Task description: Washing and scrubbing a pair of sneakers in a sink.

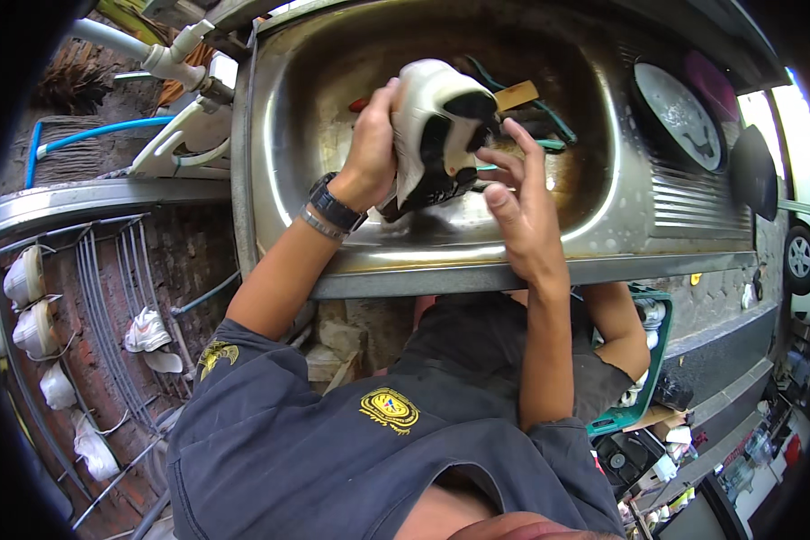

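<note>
**White and black shoe (436, 135) held up over your metal sink (580, 202)**

Closest to the camera is your dark shirt (288, 432), with a yellow badge (390, 410) on the front. On your left wrist you wear a black watch (337, 205) and a shiny band (321, 225).

Your left hand (369, 148) is curled around the left side of the shoe and holds it. Your right hand (524, 202) is next to the shoe's other side, with its fingers spread and a bit bent. I cannot tell if those fingertips touch the shoe.

Below the shoe, the big sink has brown stains and some things in it. You can see a small tan block (516, 95), thin green things (549, 144) and a bit of something red (358, 105).

On the sink's flat side, to the right, sits a round black tub (664, 139). Something pale and grey fills it, maybe cloudy water. A purple thing (711, 85) is just beside it.

Down by your right side is a green crate (661, 346). It has white things in it, but your arm and leg hide some of them.

To your left, white shoes (36, 328) hang on a metal rack (94, 297).

Far off to the right is a car wheel (799, 255).
</note>
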